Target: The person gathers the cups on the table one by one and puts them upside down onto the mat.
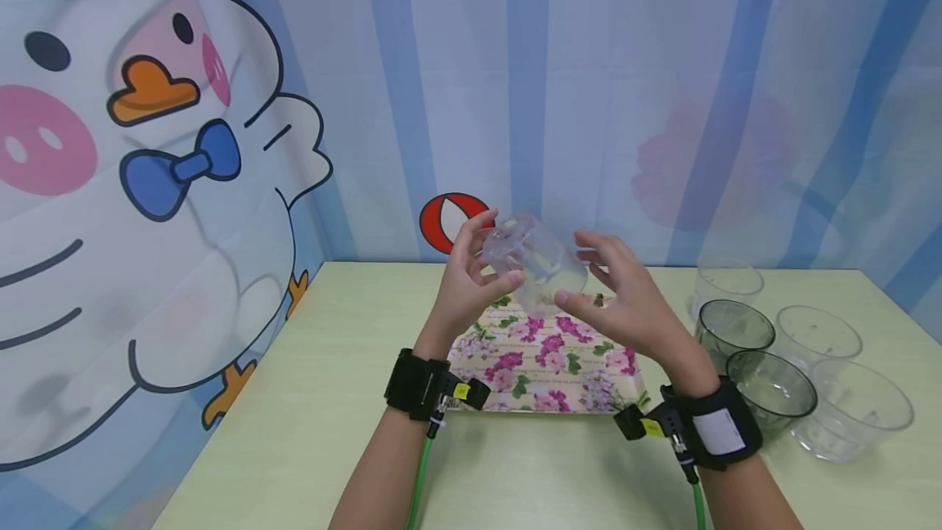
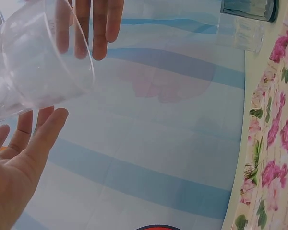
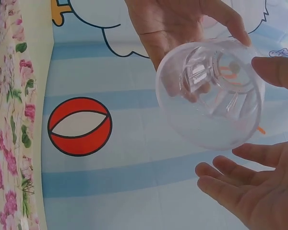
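Note:
A clear cup point(image 1: 540, 260) is tilted in the air above the table, its wide mouth turned down toward the right. My left hand point(image 1: 467, 285) holds it near the base, thumb in front and fingers behind. On the other side, my right hand point(image 1: 625, 301) is spread around the mouth. Its thumb is close to the rim; whether it touches I cannot tell. In the right wrist view, the right fingers point(image 3: 225, 184) are apart from the cup point(image 3: 211, 96). The left wrist view shows the left hand point(image 2: 21, 177) beneath the cup point(image 2: 41, 62).
A flat, flower-patterned board or box point(image 1: 545, 375) lies on the pale table point(image 1: 353, 464) below the hands. At the right stand several cups, some clear point(image 1: 854, 407), others dark-tinted point(image 1: 773, 387), close to the right wrist. A printed curtain point(image 1: 589, 105) hangs behind the table.

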`<act>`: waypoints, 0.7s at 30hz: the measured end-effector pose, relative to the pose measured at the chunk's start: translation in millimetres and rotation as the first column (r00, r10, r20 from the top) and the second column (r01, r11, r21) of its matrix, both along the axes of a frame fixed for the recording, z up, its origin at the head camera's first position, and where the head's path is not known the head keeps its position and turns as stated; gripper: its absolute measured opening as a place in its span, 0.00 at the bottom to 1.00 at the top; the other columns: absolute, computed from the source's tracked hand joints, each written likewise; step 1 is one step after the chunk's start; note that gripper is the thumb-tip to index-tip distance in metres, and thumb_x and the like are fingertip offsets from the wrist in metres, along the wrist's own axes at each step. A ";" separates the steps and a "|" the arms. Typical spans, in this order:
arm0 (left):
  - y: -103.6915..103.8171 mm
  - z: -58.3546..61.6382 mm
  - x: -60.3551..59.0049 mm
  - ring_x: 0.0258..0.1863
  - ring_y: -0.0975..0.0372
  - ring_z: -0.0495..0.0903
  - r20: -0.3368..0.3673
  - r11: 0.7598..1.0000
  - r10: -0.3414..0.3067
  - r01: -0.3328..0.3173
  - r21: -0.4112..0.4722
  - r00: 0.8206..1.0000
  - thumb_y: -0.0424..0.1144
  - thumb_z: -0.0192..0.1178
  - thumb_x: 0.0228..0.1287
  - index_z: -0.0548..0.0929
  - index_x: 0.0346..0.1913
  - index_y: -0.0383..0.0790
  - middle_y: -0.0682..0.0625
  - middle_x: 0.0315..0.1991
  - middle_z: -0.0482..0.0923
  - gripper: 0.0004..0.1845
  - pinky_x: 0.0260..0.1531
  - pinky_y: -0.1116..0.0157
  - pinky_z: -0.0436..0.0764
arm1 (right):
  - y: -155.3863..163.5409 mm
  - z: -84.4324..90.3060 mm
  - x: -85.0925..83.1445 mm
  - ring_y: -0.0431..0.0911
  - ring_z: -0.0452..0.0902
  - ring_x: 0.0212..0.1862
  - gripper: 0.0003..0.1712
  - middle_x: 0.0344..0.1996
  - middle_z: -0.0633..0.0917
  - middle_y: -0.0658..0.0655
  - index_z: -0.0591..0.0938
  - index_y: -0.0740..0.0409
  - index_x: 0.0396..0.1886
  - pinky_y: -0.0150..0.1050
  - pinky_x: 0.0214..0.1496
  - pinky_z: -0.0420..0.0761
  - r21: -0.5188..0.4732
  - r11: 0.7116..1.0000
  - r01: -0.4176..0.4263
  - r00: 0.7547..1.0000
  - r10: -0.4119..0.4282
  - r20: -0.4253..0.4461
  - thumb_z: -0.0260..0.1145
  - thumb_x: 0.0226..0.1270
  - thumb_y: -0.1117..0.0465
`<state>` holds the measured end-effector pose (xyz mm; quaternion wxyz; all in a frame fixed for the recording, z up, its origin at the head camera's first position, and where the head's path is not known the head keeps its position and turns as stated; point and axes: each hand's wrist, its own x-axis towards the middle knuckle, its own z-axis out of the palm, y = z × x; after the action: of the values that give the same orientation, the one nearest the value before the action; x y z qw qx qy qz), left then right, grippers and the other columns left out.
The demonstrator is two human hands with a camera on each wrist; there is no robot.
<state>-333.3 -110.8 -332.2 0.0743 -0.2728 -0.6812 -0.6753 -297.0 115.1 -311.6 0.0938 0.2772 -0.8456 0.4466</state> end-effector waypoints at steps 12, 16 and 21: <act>0.0 0.7 1.0 0.65 0.47 0.71 0.005 1.000 -0.013 0.013 0.008 1.000 0.63 0.69 0.47 0.57 0.72 0.55 0.45 0.70 0.62 0.50 0.60 0.51 0.79 | -4.6 -2.7 0.0 0.61 0.62 0.70 0.45 0.69 0.63 0.64 0.55 0.58 0.74 0.57 0.71 0.66 0.038 0.999 -0.012 1.000 0.012 -0.014 0.67 0.63 0.55; 0.7 0.7 0.8 0.64 0.48 0.72 0.005 1.000 -0.011 0.011 0.010 1.000 0.65 0.70 0.45 0.57 0.72 0.55 0.44 0.68 0.64 0.52 0.59 0.53 0.80 | -4.8 -3.8 -0.8 0.61 0.62 0.70 0.46 0.69 0.62 0.63 0.54 0.58 0.75 0.56 0.71 0.68 0.033 0.999 -0.020 1.000 0.021 -0.011 0.67 0.63 0.54; 1.3 0.1 0.2 0.62 0.49 0.73 0.004 1.000 -0.016 0.016 0.012 1.000 0.65 0.70 0.44 0.57 0.72 0.55 0.42 0.66 0.66 0.52 0.58 0.53 0.80 | -5.4 -5.3 -0.9 0.60 0.61 0.71 0.49 0.71 0.60 0.63 0.52 0.56 0.76 0.56 0.70 0.69 0.032 0.999 -0.034 0.999 0.034 -0.003 0.68 0.62 0.54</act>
<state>-333.1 -109.5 -332.1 0.0693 -0.2765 -0.6753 -0.6803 -297.9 109.7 -316.9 0.0831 0.2936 -0.8476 0.4342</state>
